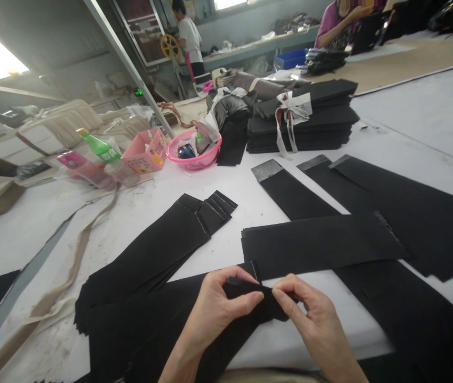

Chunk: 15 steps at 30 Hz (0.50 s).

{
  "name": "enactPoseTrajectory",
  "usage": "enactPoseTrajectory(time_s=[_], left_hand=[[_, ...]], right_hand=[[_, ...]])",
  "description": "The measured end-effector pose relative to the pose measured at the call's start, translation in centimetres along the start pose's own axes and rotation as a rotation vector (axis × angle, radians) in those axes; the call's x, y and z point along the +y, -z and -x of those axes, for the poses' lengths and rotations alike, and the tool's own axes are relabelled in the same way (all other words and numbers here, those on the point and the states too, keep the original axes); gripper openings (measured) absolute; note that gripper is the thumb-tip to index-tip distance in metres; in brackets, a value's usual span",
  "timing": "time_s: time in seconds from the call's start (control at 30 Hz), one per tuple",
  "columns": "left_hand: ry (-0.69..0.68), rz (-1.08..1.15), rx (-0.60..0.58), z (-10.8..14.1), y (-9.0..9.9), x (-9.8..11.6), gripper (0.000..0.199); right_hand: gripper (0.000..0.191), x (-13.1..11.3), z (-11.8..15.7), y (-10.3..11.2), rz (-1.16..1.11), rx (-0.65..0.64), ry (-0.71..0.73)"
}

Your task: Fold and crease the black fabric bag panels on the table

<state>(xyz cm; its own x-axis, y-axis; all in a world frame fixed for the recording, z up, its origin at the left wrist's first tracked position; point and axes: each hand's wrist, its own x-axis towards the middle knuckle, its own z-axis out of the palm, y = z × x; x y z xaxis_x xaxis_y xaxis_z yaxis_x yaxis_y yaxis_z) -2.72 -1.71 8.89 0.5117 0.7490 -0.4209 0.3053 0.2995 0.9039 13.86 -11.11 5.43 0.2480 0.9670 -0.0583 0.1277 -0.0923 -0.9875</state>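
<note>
Nearly together, both hands [224,303] [310,308] (thumbs [248,304] inward)

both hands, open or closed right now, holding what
Left hand: closed, pinching a thin, flat black piece of sheet material.
Right hand: closed, pinching the same piece.

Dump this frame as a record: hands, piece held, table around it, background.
left hand: gripping a black piece between thumb and fingers
right hand: thumb and fingertips pinching the same piece
piece state: folded or bent at the hands; material unclear
table left: fanned black stack
table right: black strips, one with a grey end
table far side: pink basin, tied black bundle
background: two people, one in white, one in purple
</note>
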Motion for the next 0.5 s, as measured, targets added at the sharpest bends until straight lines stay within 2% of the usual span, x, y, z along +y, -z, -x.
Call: enactPoseTrajectory(time_s=[0.1,0.2,0.33,0.5], left_hand=[[-0.045,-0.047,0.026,-0.2,-0.2,-0.1,0.024],[-0.047,-0.074,0.035,-0.3,-0.1,-0.4,0.023],[-0.017,-0.031,0.045,-0.3,0.3,-0.6,0.025],[-0.014,0.018,0.069,-0.4,0.5,-1.0,0.027]], right_hand=[[0.022,0.0,0.0,-0.3,0.002,-0.001,0.017],[0.025,0.3,0.0,-0.6,-0.038,-0.015,-0.038],[0.024,0.8,0.0,-0.6,-0.094,-0.023,-0.115],[0.026,1.0,0.2,-0.3,-0.093,0.011,-0.133]])
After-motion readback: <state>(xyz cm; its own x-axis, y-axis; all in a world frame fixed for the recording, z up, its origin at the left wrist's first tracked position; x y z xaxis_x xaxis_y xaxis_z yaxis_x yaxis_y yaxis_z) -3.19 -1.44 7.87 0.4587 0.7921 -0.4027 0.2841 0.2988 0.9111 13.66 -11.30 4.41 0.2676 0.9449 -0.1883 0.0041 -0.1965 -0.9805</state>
